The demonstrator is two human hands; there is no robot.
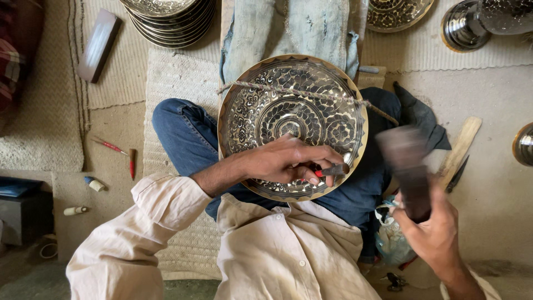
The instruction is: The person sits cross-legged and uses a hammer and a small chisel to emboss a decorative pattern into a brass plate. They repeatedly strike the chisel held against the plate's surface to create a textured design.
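Note:
A round engraved metal plate (261, 105) with floral patterns rests on my lap, held down by a rope (300, 93) stretched across its upper part. My left hand (283, 161) lies on the plate's lower rim and grips a small metal chisel (335, 170) with its tip on the plate's lower right edge. To the right, my right hand (433, 233) holds a dark wooden mallet (408, 166), raised and blurred, beside the plate.
A stack of similar plates (172, 19) sits at the top, another plate (397, 12) and a shiny metal vessel (472, 22) at top right. Small tools (111, 147) lie on the mat at left. A wooden stick (461, 147) and a dark cloth (419, 114) lie at right.

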